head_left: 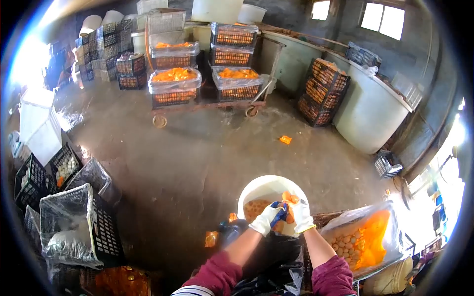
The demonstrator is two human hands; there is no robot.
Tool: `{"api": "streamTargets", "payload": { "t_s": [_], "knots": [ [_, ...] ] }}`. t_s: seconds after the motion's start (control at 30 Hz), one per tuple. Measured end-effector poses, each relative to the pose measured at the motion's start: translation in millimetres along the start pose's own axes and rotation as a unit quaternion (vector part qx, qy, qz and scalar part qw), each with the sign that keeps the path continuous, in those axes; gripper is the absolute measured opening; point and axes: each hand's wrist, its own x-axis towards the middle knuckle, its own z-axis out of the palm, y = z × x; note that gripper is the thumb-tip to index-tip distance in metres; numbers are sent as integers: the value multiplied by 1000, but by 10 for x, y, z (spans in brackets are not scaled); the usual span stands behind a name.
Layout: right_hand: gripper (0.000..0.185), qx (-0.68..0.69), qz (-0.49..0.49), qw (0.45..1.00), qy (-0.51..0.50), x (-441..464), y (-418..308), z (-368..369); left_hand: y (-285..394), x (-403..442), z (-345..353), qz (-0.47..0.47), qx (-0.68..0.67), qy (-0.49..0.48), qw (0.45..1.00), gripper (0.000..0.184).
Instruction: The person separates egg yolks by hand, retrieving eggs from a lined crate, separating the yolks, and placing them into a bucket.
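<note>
My left hand, in a white glove with blue fingers, is closed above a white bucket. Touching it is my right hand, in a white glove with a yellow cuff edge, also closed. Orange shows around the right fingers; I cannot tell whether that is glove coating or something held. Between the two hands the grip is too small and hidden to make out. Inside the bucket is orange-brown content with rounded shapes. Beside my right forearm, a plastic-lined crate holds pale brown eggs and an orange sheet.
Ahead stands a wheeled cart with stacked crates of orange contents. Large pale tubs line the right wall, with a crate stack against them. Black crates crowd the left. Orange scraps lie on the wet-looking floor.
</note>
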Motion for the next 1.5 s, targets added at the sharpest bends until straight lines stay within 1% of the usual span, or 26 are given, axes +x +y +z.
{"api": "streamTargets", "payload": {
  "t_s": [0.1,0.2,0.23,0.33,0.4,0.47,0.5,0.53,0.57,0.63,0.67,0.7,0.73,0.77,0.8,0.83,0.9,0.93,1.0,1.13,1.2,1.23,1.27,1.33,1.4,1.5],
  "knots": [
    [28,203,103,972,53,46,248,147,-65,35,-14,94,60,43,993,37],
    [27,362,215,904,70,61,239,99,-297,243,-69,20,-158,-37,986,28],
    [27,376,265,883,92,69,122,62,-273,198,-96,37,-230,-73,970,28],
    [26,539,248,801,79,59,308,28,17,33,-17,-27,-262,-40,964,26],
    [28,502,239,826,87,30,355,34,-146,126,-62,127,-26,-55,990,27],
    [29,491,239,833,93,31,155,17,-620,501,-85,79,-259,-80,959,28],
    [25,540,252,798,89,22,-9,-41,-356,304,-64,49,-273,-42,960,29],
    [28,527,229,814,83,28,-5,-27,-396,328,-87,100,-205,-44,973,29],
    [31,513,207,829,77,16,29,3,-306,255,-121,196,-8,10,980,28],
    [39,490,182,850,62,-17,86,33,-371,339,-179,358,318,143,866,28],
    [40,517,178,835,59,-18,126,22,-554,458,-188,339,268,174,885,27],
    [41,476,172,861,47,-26,111,-4,-557,495,-220,329,416,192,826,25],
    [42,433,174,884,33,-74,81,-47,-613,457,-198,365,361,236,825,18],
    [41,448,143,882,-15,-95,42,-123,-722,559,-213,317,18,132,939,16],
    [39,447,176,877,-18,-110,34,-145,-856,677,-212,219,-335,30,916,16],
    [38,446,210,870,-20,-125,30,-165,-824,660,-175,279,-226,103,928,19],
    [36,461,181,869,0,-178,277,-79,-413,398,-100,231,-289,117,921,23],
    [36,398,154,904,-5,-215,192,-54,-223,303,-100,121,-458,66,878,26],
    [35,268,88,959,-22,-164,-162,28,-358,398,-123,134,-494,48,858,28],
    [34,219,77,971,-64,-101,-253,214,-302,311,-52,196,-418,20,887,30],
    [33,298,159,937,-85,-88,-392,166,-208,241,-86,138,-353,37,925,32],
    [35,254,108,957,-91,-54,-420,184,-109,147,-77,129,-319,46,938,33],
    [35,330,182,923,-83,-62,-461,166,-58,98,-66,120,-284,54,950,33],
    [36,465,324,822,-60,-31,-965,26,-209,271,-59,102,-362,20,926,37],
    [33,398,264,877,-55,-22,-774,59,-395,444,-35,114,-359,2,926,42],
    [30,249,146,957,-13,-41,-244,199,-323,429,8,44,-350,-13,936,50]
  ]
}}
